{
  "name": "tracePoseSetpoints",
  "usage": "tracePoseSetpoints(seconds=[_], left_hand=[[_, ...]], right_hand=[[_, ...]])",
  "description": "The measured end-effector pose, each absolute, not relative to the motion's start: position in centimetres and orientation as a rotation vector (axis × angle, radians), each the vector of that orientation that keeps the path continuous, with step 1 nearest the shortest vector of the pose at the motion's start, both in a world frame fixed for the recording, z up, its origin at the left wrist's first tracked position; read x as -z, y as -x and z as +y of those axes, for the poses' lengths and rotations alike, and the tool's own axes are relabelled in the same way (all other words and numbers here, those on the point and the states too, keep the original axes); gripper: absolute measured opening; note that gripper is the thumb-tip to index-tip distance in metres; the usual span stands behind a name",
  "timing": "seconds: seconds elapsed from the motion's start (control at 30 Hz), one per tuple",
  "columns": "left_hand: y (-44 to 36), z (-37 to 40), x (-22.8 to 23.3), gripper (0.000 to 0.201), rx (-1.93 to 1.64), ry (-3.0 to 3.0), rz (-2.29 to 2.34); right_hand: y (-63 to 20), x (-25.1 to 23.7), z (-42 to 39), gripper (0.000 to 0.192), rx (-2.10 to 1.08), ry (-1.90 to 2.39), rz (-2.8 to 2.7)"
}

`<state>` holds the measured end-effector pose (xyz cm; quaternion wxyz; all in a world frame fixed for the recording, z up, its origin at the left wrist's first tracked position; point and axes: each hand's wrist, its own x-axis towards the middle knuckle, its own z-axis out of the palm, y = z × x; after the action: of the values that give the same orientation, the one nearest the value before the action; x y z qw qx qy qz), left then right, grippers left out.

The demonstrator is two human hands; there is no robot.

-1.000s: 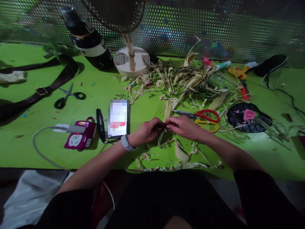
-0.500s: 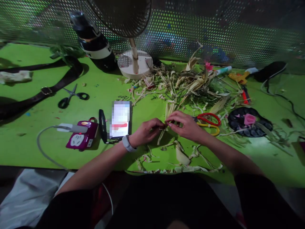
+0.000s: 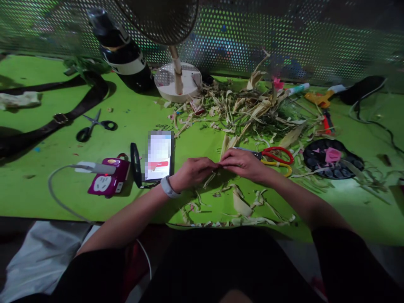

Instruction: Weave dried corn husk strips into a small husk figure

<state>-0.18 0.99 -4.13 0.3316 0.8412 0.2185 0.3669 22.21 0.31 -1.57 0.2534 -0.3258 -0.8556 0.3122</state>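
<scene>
A small bundle of dry corn husk [image 3: 225, 144] is pinched between my two hands over the green table. My left hand [image 3: 196, 171] is closed on it from the left, thumb and fingertips together. From the right, my right hand [image 3: 242, 163] is closed on the same bundle, its fingertips meeting those of the left. Pale husk ends stick out above and below the fingers; the part between the fingertips is hidden. Just behind the right hand lie scissors with red and yellow handles [image 3: 277, 156]. Loose husk scraps [image 3: 241, 204] lie nearer to me.
A phone [image 3: 159, 156] and a purple power adapter [image 3: 110, 176] lie left of my hands. Black scissors [image 3: 96, 125] are farther left. A heap of husks [image 3: 246, 105], a fan [image 3: 178, 82] and a bottle [image 3: 128, 59] stand behind. A black palette [image 3: 333, 170] sits right.
The fingers of my right hand have folded in closer against the left fingertips. The husk bundle has shifted slightly and its lower end has swung a little left. The view has moved slightly.
</scene>
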Motion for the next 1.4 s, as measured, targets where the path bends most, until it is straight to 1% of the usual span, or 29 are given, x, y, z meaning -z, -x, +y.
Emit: tracePoseSetpoints(seconds=[0.17,0.3,0.5,0.73,0.93,0.97,1.03,1.13,1.17,1.2,1.27,1.33,1.4], left_hand=[[0.0,0.7,3.5,0.012,-0.824,-1.814,0.749],[-0.1,0.6,3.5,0.012,-0.911,-1.841,0.818],[-0.1,0.4,4.0,0.012,-1.031,-2.029,0.855],[-0.2,0.2,4.2,0.014,-1.080,-2.112,0.847],[-0.1,0.5,4.4,0.015,-1.084,-2.350,0.705],[-0.1,0.6,4.4,0.015,-1.093,-2.389,0.678],[0.0,0.8,4.4,0.014,-1.106,-2.444,0.625],[0.2,0.9,4.3,0.017,-1.056,-2.501,0.558],[0.2,0.9,4.3,0.018,-1.024,-2.519,0.544],[0.3,0.9,4.3,0.018,-0.994,-2.533,0.539],[0.4,0.9,4.3,0.020,-0.948,-2.553,0.542],[0.5,0.8,4.3,0.022,-0.923,-2.564,0.535],[0.5,0.8,4.3,0.022,-0.909,-2.566,0.506]], right_hand=[[-21.8,1.7,0.0,0.017,-0.702,0.926,-2.331],[-21.5,0.6,-0.5,0.012,-0.630,1.117,-2.226],[-21.1,-0.4,-1.0,0.019,-1.059,1.301,-2.270],[-20.5,0.0,-1.3,0.014,-1.115,1.332,-2.135],[-20.4,0.7,-1.2,0.014,-1.366,1.432,-1.929],[-20.4,0.8,-1.1,0.013,-1.333,1.448,-1.926],[-20.5,1.0,-1.1,0.011,-1.143,1.490,-1.973],[-20.8,1.0,-1.0,0.032,-0.890,1.443,-2.090],[-20.9,0.9,-1.0,0.035,-0.868,1.383,-2.131],[-20.9,0.7,-1.0,0.034,-0.858,1.317,-2.166],[-21.0,0.5,-0.9,0.025,-0.865,1.230,-2.193],[-21.1,0.4,-0.9,0.020,-0.932,1.226,-2.175],[-21.2,0.4,-0.8,0.022,-1.018,1.261,-2.149]])
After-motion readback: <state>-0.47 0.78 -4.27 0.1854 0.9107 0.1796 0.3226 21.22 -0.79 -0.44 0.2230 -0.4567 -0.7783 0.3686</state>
